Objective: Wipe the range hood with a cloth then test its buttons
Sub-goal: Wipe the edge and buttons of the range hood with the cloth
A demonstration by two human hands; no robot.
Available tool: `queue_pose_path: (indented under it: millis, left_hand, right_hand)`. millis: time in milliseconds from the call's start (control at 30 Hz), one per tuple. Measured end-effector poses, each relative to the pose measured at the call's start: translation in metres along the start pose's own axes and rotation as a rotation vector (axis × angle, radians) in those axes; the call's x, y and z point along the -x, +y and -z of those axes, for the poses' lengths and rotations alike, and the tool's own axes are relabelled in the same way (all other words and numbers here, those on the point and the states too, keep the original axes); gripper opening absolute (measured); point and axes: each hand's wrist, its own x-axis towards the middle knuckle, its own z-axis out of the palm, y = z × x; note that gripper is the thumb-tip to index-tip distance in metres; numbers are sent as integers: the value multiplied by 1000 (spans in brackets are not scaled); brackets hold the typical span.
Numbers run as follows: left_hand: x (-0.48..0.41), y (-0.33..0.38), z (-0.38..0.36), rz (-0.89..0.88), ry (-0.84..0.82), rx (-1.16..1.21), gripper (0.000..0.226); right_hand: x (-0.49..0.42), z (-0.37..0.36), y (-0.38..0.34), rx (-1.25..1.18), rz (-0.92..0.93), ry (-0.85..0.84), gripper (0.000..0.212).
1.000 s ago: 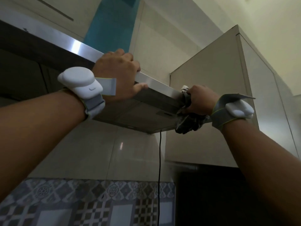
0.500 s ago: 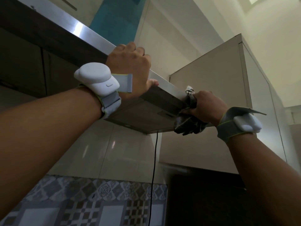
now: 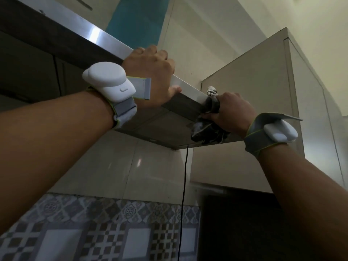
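Wiping the right front corner of the range hood (image 3: 105,37) with a cloth (image 3: 209,132)

The right hand (image 3: 230,113) is closed around a dark, patterned cloth, pressing it against the right end of the hood's steel front strip; loose folds hang below the fist. The left hand (image 3: 150,72) grips that strip nearer the middle, fingers curled over the top, thumb beneath. The hood is mounted overhead beside a beige wall cabinet (image 3: 244,110), a black power cord (image 3: 183,185) hanging below it. The cloth looks soft and light, best kept bunched in the palm; the steel is probably stiff and slippery, its edge possibly sharp. No buttons can be made out
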Motion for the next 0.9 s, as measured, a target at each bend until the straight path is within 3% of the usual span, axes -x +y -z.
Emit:
queue_pose_path:
  millis: [167,333,567,900]
  left_hand:
    - [4,-29,26,-2,-67,10,45]
    - [15,-65,48,37,-84,-10,48]
    - [16,-61,41,-3,-14,-91,50]
    - [18,-65,35,-15,30,-88,54]
  right_hand:
    - [1,-1,0,2,-32,14,43]
    - [1,1,-2,-5,-50,-4,46]
    - [2,6,-17,-4,-85,-6,47]
    - [-4,16,-60,9,18,100,44]
